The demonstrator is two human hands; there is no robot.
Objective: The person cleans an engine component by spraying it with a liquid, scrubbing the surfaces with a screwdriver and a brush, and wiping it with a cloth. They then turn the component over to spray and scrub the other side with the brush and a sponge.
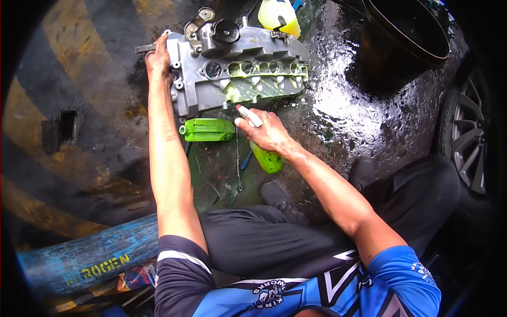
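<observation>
A grey metal engine valve cover (195, 79) is tilted up over the dark floor, with a black oil cap (225, 31) near its top and a row of round holes along it. Greenish-yellow liquid and foam streak its right half. My left hand (157, 59) grips the cover's left end, fingers curled over the edge. My right hand (268, 130) is closed around the neck of a spray bottle (268, 160) of green liquid. The bottle's white head with a red nozzle points up and left at the cover, a short distance below it. My palm hides part of the bottle.
A green plastic jug (207, 130) lies below the cover. Behind it stands a container of yellow liquid (279, 17). A dark drum (391, 47) and a car wheel (467, 129) are at the right. A blue cylinder (95, 251) lies at lower left. The floor (330, 116) looks wet.
</observation>
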